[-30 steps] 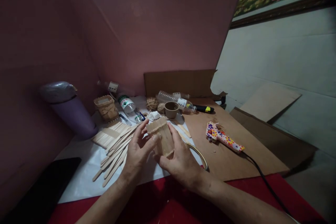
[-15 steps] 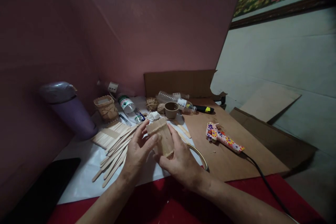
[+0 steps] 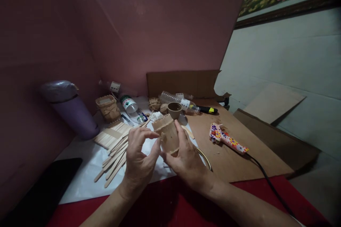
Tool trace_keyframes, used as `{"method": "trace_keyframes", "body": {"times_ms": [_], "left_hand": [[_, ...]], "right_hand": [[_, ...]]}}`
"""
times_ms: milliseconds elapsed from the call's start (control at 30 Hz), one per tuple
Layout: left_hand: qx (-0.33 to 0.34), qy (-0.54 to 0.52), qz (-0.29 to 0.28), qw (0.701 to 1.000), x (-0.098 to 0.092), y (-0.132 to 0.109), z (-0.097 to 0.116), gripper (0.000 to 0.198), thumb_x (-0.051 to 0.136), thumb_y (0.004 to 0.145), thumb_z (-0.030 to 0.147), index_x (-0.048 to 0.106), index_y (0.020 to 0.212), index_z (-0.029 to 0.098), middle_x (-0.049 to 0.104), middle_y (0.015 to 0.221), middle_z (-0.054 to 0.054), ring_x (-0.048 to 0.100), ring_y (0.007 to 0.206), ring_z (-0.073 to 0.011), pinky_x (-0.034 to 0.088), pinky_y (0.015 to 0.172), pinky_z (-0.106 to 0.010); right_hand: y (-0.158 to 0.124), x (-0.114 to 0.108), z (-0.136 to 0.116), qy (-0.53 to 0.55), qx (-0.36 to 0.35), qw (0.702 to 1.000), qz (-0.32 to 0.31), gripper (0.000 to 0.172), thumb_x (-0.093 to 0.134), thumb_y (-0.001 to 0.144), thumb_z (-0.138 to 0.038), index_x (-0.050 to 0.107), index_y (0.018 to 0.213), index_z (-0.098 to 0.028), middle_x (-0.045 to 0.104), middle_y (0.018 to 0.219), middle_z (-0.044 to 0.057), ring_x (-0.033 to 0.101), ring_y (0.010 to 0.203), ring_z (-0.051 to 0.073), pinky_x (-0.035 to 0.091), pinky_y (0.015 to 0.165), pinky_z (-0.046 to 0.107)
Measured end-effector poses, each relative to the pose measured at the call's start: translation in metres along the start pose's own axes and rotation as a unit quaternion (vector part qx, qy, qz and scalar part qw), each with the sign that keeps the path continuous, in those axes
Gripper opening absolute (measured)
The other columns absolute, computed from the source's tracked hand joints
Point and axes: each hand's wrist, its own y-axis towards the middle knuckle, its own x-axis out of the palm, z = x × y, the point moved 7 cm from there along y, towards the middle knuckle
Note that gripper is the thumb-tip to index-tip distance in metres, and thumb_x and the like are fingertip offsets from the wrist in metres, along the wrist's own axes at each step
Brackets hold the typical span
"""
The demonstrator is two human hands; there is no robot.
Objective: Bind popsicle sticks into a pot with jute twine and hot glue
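A small tan wooden cup (image 3: 170, 137) with a wavy rim and twine-like bands is tilted in my right hand (image 3: 185, 159), whose fingers and thumb wrap its right side and base. At the cup's left side, my left hand (image 3: 142, 154) has its thumb and index fingertip pinched close together. Whatever lies between those fingertips is too small to make out. Fanned wooden sticks (image 3: 117, 161) lie left of my left hand on white paper (image 3: 80, 181). Just behind the held cup stands a brown cup (image 3: 174, 110).
A flowered glue gun (image 3: 226, 140) with a black cord rests on the brown board (image 3: 255, 159) at right. Plastic bottles (image 3: 128, 104), twine balls (image 3: 154, 104), a decorated pot (image 3: 108, 109) and a purple tumbler (image 3: 77, 113) stand or lie behind. A black flat object (image 3: 50, 184) is at left.
My left hand has let go of the cup's side and formed a pinch beside it. The cup has shifted slightly right and up with my right hand.
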Motion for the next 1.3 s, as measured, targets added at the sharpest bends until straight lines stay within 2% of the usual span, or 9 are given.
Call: {"method": "trace_keyframes", "body": {"times_ms": [233, 733, 867, 1167, 1300], "left_hand": [[0.009, 0.019, -0.01, 1.0, 0.004, 0.0, 0.001, 0.008, 0.063, 0.083, 0.015, 0.059, 0.083, 0.023, 0.06, 0.081, -0.001, 0.052, 0.084, -0.0199, 0.041, 0.078, -0.035], [-0.02, 0.017, 0.002, 1.0, 0.002, 0.0, -0.003, 0.011, 0.062, 0.081, 0.018, 0.058, 0.072, 0.023, 0.06, 0.074, 0.0, 0.053, 0.079, -0.0201, 0.041, 0.075, -0.034], [-0.032, 0.009, 0.0, 0.999, 0.003, 0.0, -0.005, 0.013, 0.062, 0.08, 0.017, 0.056, 0.07, 0.022, 0.059, 0.071, 0.0, 0.052, 0.077, -0.0194, 0.041, 0.074, -0.033], [-0.056, 0.008, 0.007, 0.998, 0.003, -0.002, -0.01, 0.014, 0.064, 0.081, 0.022, 0.057, 0.068, 0.023, 0.06, 0.071, 0.0, 0.054, 0.076, -0.0185, 0.042, 0.075, -0.032], [-0.052, 0.008, 0.02, 0.998, 0.002, -0.001, -0.01, 0.014, 0.064, 0.08, 0.023, 0.057, 0.067, 0.023, 0.06, 0.071, 0.0, 0.054, 0.075, -0.0186, 0.042, 0.074, -0.033]], "right_hand": [[-0.001, -0.002, -0.002, -0.07, -0.036, 0.996, 0.031, 0.09, 0.068, 0.076, -0.024, 0.017, 0.15, -0.017, 0.045, 0.142, 0.019, 0.044, 0.132, 0.034, 0.041, 0.107, 0.054], [-0.004, -0.004, -0.008, -0.16, -0.114, 0.979, 0.059, 0.094, 0.067, 0.081, -0.028, 0.008, 0.153, -0.02, 0.042, 0.143, 0.021, 0.044, 0.13, 0.04, 0.041, 0.105, 0.059], [-0.004, -0.002, -0.007, -0.134, -0.1, 0.985, 0.047, 0.094, 0.068, 0.079, -0.024, 0.009, 0.153, -0.021, 0.042, 0.144, 0.019, 0.042, 0.132, 0.038, 0.039, 0.107, 0.058], [-0.003, 0.004, 0.002, -0.008, -0.019, 1.0, -0.001, 0.087, 0.064, 0.077, -0.021, 0.018, 0.151, -0.021, 0.039, 0.149, 0.016, 0.037, 0.138, 0.032, 0.037, 0.111, 0.054], [-0.003, 0.005, 0.002, 0.022, -0.003, 1.0, -0.01, 0.086, 0.065, 0.079, -0.025, 0.018, 0.152, -0.022, 0.038, 0.15, 0.016, 0.038, 0.138, 0.033, 0.043, 0.107, 0.054]]}}
